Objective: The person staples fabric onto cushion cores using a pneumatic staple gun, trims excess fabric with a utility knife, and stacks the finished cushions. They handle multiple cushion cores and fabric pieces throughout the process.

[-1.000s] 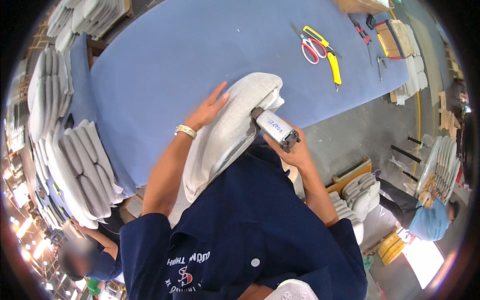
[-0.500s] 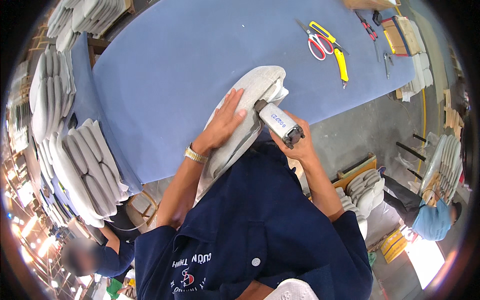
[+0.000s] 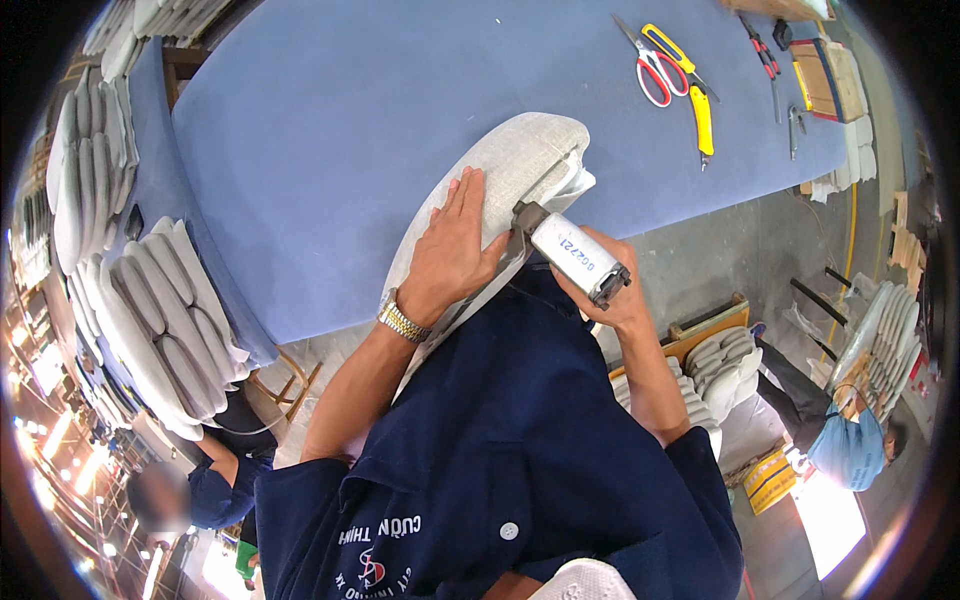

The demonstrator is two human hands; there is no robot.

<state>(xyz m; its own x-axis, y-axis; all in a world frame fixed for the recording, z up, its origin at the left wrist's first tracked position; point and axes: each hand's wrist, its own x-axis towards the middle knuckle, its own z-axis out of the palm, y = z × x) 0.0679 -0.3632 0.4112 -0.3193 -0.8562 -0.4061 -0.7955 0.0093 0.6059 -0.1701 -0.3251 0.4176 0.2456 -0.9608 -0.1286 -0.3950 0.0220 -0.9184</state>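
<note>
A light grey fabric-covered cushion (image 3: 535, 140) stands on its edge at the near side of the blue table (image 3: 330, 170), leaning toward my body. My left hand (image 3: 455, 245) lies on its upper face, fingers stretched out flat, a metal watch on the wrist. My right hand (image 3: 618, 275) is wrapped round the handle of a silver-grey staple gun (image 3: 575, 250). The gun's dark nose meets the cushion's near edge, where loose fabric shows. Part of the right hand's grip is hidden beneath the gun's body.
Red-white scissors (image 3: 660, 78) and yellow cutters (image 3: 702, 120) lie at the table's far right, beside pliers (image 3: 765, 55) and an open box (image 3: 825, 75). Grey cushions (image 3: 165, 315) are stacked at left, more (image 3: 725, 360) at right. Co-workers (image 3: 215, 485) (image 3: 850, 440) are on both sides.
The view has shifted slightly. My left hand has slid a little nearer along the cushion, its thumb now by the gun's nose. The staple gun stays at the cushion's edge.
</note>
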